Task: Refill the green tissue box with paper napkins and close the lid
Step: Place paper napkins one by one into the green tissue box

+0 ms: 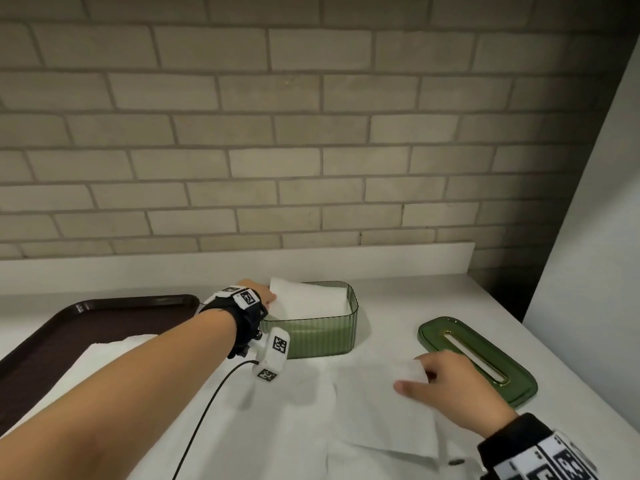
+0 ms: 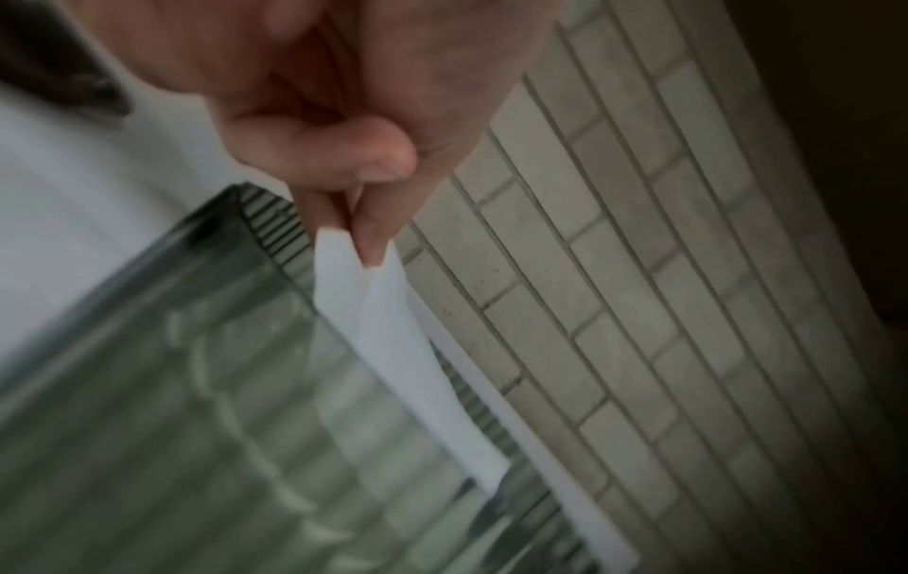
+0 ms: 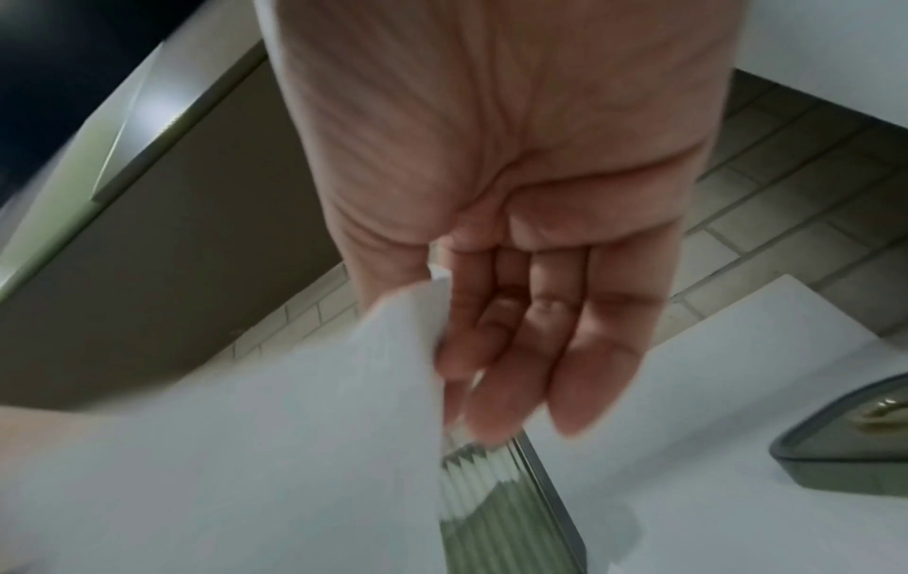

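The green tissue box (image 1: 322,336) stands open on the white surface (image 1: 398,303), close to the brick wall (image 1: 311,133), with its lid (image 1: 481,358) lying well apart to the right, slot side up. So the refill is under way and the closing has not begun.

The left hand (image 1: 258,292) is at the box's left end, and in its wrist view the fingers (image 2: 373,237) pinch the corner of a napkin (image 1: 308,299) that slopes down into the box, one edge standing above the rim. Some white paper seems to lie inside already, though how much I cannot tell through the ribbed wall.

Nearer the person, the right hand (image 1: 446,386) has thumb and fingers closed on the corner of another napkin (image 1: 381,410), lifting it off the loose sheets spread over the surface. More white paper lies by the dark tray (image 1: 104,306) at the left.

By my reckoning the job is partway: the held sheet must settle flat, the next one and the remaining paper follow, and then the lid has to be fetched and seated on the rim.
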Tool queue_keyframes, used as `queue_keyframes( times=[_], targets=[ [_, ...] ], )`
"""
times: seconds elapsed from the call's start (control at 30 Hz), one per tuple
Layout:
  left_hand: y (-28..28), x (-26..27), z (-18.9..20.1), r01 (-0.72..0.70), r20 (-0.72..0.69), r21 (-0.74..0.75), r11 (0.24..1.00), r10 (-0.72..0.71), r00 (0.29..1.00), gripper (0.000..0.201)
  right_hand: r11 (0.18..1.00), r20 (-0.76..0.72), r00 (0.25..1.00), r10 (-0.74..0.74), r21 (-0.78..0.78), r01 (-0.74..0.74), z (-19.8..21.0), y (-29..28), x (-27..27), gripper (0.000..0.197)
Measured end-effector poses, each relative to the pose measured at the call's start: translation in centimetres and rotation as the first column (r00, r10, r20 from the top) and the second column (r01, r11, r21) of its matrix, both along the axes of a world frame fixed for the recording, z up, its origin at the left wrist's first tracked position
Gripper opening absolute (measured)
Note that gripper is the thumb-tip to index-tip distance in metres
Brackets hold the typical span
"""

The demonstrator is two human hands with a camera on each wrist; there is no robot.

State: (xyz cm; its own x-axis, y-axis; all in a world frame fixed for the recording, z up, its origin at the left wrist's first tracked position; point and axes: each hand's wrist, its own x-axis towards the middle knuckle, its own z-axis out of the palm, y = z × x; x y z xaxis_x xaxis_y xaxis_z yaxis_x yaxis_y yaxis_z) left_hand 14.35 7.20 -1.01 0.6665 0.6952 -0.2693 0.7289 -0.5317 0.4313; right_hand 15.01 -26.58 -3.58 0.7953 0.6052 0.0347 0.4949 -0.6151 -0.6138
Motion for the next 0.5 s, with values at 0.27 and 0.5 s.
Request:
queue_keyframes(
  times=[0.27, 0.5],
  targets=[
    [-0.7, -0.6, 0.1, 0.179, -0.09, 0.345, 0.921, -0.158, 0.983, 0.016, 0.974, 0.167, 0.986, -0.025, 0.228, -0.014, 2.7, 0.7, 1.9, 0.02],
    [-2.5, -5.1, 0.0, 0.399, -0.06, 0.534, 0.745, -0.438, 0.897, 0.022, 0.957, 0.277, 0.961, 0.024, 0.272, -0.102, 5.1, 2.8, 3.5, 0.015]
  ],
)
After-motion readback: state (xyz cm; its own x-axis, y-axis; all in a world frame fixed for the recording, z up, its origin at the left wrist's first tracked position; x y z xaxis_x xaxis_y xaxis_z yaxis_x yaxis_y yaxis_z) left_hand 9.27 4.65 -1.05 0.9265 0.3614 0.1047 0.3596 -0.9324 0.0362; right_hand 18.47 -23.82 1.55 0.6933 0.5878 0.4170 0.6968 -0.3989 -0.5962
